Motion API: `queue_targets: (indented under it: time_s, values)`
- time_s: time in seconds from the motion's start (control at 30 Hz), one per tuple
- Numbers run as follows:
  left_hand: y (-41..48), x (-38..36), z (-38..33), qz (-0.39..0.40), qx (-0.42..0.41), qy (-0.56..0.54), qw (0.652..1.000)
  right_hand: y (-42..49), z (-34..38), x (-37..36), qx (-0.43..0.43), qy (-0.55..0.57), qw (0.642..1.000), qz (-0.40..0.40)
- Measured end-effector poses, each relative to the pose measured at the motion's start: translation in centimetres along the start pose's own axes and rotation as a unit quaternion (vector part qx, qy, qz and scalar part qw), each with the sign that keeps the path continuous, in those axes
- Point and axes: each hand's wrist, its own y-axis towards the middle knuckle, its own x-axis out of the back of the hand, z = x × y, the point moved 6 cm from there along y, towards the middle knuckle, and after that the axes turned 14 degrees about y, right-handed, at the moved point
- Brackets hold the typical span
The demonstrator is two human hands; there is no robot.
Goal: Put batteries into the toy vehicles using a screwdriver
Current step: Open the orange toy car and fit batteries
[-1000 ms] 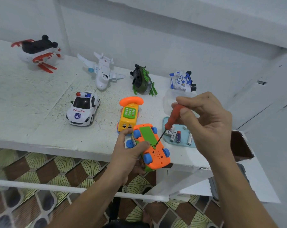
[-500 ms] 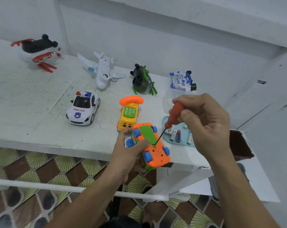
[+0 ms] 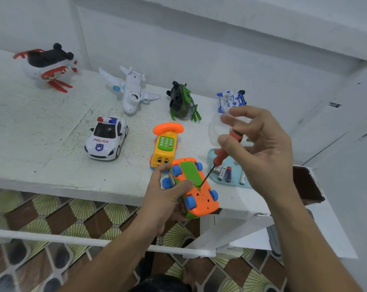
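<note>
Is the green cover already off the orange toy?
No, the green cover sits in place on the orange toy, screwdriver tip at its edge.

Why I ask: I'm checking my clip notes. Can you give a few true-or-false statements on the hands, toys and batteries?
The left hand holds the orange car upside down. True.
The screwdriver tip touches the police car. False: it meets the orange car's underside, at the green cover.
Batteries lie on a blue tray. True.
The right hand holds a battery. False: it holds the screwdriver.
</note>
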Motion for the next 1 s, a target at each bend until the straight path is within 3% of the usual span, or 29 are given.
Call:
queue_targets:
  time_s: [0.1,0.4,0.63,0.83,1.0]
  values:
    - [0.0,0.0,0.03,0.0,0.002,0.003,1.0,-0.23,-0.22,-0.2,-0.033,0.027,0.999,-0.002]
    - [0.18,0.0,0.03,0.001,0.005,-0.003,1.0,-0.88,-0.65,-0.33,-0.024,0.035,0.999,0.031]
    - [0.03,-0.14,-0.12,0.003,0.003,-0.002,1.0,-0.35,-0.42,-0.29,-0.007,-0.03,0.999,0.036]
    - [0.02,-0.19,-0.11,0.004,0.001,0.005,1.0,-0.28,-0.32,-0.37,-0.002,-0.011,1.0,0.013]
    - [-0.01,-0.1,-0.07,0.006,0.007,-0.006,1.0,-0.48,-0.56,-0.18,-0.047,0.034,0.998,0.027]
